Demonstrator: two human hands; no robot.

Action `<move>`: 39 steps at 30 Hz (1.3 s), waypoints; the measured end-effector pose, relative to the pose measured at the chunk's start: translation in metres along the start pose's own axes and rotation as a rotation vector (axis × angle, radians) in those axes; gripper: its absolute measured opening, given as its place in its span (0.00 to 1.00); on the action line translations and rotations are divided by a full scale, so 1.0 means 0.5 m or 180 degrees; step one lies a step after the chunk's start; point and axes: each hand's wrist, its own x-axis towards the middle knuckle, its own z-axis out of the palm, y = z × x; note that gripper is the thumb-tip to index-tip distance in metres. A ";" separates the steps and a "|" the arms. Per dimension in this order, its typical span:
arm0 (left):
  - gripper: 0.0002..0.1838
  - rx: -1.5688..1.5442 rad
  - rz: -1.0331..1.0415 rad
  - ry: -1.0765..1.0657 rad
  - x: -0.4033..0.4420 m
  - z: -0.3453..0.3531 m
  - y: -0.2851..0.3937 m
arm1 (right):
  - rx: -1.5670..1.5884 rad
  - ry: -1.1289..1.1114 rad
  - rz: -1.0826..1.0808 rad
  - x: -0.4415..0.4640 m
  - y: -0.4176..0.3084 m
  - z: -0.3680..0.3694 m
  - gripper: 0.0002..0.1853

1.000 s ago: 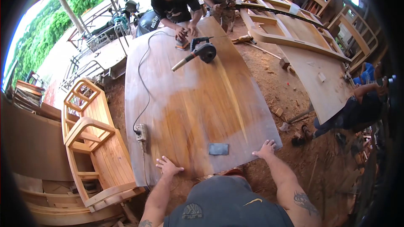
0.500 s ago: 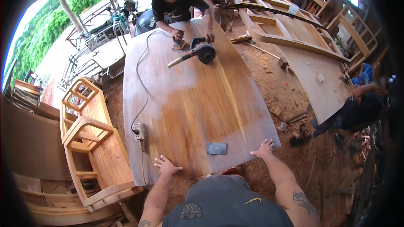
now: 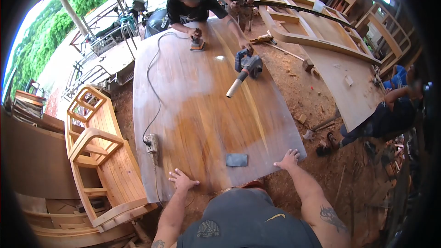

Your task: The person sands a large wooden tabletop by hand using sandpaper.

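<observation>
My left hand [image 3: 183, 181] lies flat with spread fingers on the near edge of a large wooden panel [image 3: 197, 124]. Near the panel's right corner, my right hand [image 3: 289, 160] also rests open on the edge. Between them lies a dark grey sheet [image 3: 236, 160], like sandpaper. A power outlet box [image 3: 151, 143] with a plugged cord sits beyond my left hand. Across the panel, a co-worker grips a cordless blower [image 3: 250, 66] in one hand and a corded sander [image 3: 197, 44] in the other. Pale dust covers parts of the panel's surface.
A slatted wooden bench [image 3: 110, 156] stands at the left. Wooden frames [image 3: 317, 27] and a pale board [image 3: 342, 82] are at the right, with other people nearby. A mallet [image 3: 308, 65] and shavings lie on the dirt ground.
The co-worker's blower has swung right, its nozzle now pointing more toward me. The sander has shifted slightly up and right. My hands have stayed in place.
</observation>
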 end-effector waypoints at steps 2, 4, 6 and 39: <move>0.86 -0.0033 0.0016 -0.0002 -0.001 0.000 0.000 | 0.0021 -0.0005 -0.0003 0.000 0.001 0.000 0.78; 0.86 -0.0030 0.0001 -0.0021 -0.009 -0.010 0.005 | 0.0048 -0.0024 -0.0001 0.001 0.002 -0.002 0.78; 0.86 -0.0018 0.0000 -0.0019 -0.008 -0.006 0.004 | 0.0053 -0.0027 0.0002 0.004 0.002 0.001 0.78; 0.85 0.0034 -0.0116 -0.0086 -0.005 -0.009 0.012 | 0.0012 -0.0134 0.0081 -0.002 -0.007 -0.012 0.78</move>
